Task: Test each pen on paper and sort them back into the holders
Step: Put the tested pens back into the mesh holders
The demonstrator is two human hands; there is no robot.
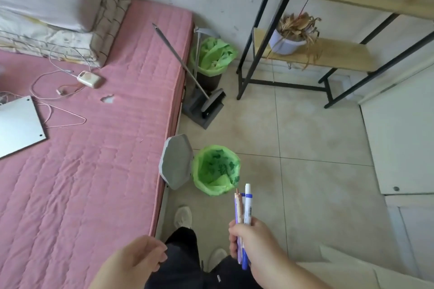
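My right hand [254, 240] grips a small bunch of pens [244, 209] upright, low in the view right of centre. One pen is white with a blue clip, one is lilac, one is pink and copper coloured. Their tips point up toward an open bin with a green liner [215, 171] on the tiled floor just beyond. My left hand [141, 256] hangs at the bottom centre with loosely curled fingers and holds nothing. No paper or pen holder shows in this view.
A bed with a pink mattress [94, 148] fills the left, carrying a laptop [18, 124], cables and folded bedding. A second green-lined bin [212, 56], a broom and a dustpan [204, 110] stand by the wall. A shelf unit with a dried potted plant [293, 35] stands at the right.
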